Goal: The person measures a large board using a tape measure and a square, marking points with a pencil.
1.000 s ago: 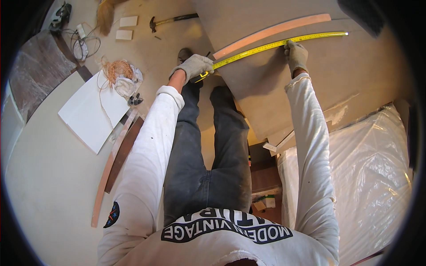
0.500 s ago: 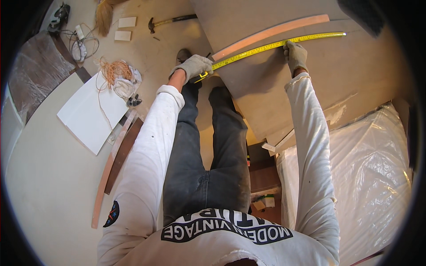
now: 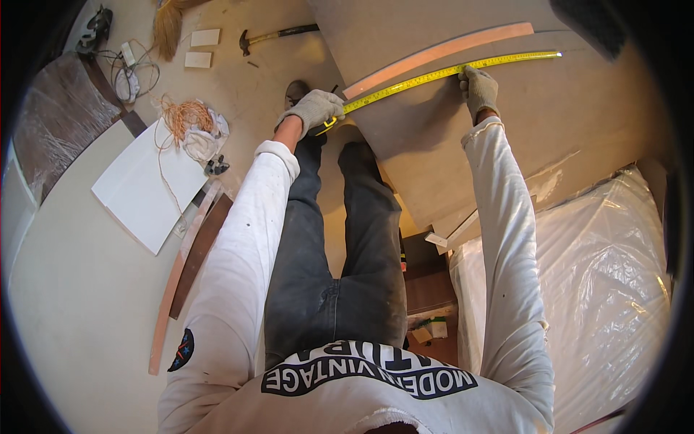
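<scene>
A yellow tape measure (image 3: 405, 84) is drawn out between my gloved hands, its blade running to the right past my right hand. My left hand (image 3: 316, 108) is closed around the tape's case, which is mostly hidden by the glove. Farther right, my right hand (image 3: 478, 90) pinches the blade's near edge, and the blade's free end sticks out beyond it. Just beyond the blade, a long orange-brown strip (image 3: 441, 53) lies on the large brown board (image 3: 434, 145), close beside the tape and roughly in line with it.
A hammer (image 3: 278, 36) and two small white pieces (image 3: 199, 59) lie on the floor at the far left. Nearer are a white panel (image 3: 148, 188), tangled orange cord (image 3: 186, 119) and long strips (image 3: 177, 278). Clear plastic sheeting (image 3: 578, 267) covers something at the right.
Almost nothing differs. The whole view has shifted very slightly, while both hands keep their hold on the tape measure.
</scene>
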`<state>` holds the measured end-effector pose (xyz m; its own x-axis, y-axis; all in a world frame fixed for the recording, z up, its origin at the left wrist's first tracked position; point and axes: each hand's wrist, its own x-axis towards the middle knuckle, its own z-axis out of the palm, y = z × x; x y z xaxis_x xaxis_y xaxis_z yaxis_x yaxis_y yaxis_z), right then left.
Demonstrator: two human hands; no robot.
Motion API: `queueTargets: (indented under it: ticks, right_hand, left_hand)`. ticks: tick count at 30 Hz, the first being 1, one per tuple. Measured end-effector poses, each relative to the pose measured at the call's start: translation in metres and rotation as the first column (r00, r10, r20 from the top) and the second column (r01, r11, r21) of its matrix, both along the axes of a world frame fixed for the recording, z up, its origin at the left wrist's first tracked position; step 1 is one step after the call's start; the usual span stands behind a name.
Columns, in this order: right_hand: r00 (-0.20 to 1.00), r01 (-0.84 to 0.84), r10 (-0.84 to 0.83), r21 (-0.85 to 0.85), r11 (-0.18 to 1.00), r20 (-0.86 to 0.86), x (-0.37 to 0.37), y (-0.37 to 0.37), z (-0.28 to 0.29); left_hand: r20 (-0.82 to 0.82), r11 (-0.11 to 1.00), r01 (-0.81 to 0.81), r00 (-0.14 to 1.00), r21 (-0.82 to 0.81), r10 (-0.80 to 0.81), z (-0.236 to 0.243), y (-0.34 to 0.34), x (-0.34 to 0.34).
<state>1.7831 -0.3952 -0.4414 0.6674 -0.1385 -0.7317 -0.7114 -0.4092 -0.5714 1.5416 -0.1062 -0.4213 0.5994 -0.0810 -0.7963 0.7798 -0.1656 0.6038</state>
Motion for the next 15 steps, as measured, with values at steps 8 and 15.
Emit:
queueTargets:
  ticks: [8,15]
  right_hand:
    - [1.000,-0.019,0.019,0.002,1.000,0.020,0.001,-0.005,-0.005]
    - [0.999,-0.041,0.041,0.023,0.999,0.006,0.002,-0.003,0.000]
  left_hand:
    - [-0.064,0.999,0.025,0.998,0.044,-0.023,-0.003,-0.001,0.003]
    - [-0.091,0.984,0.001,0.996,0.181,0.016,-0.009,-0.010,-0.003]
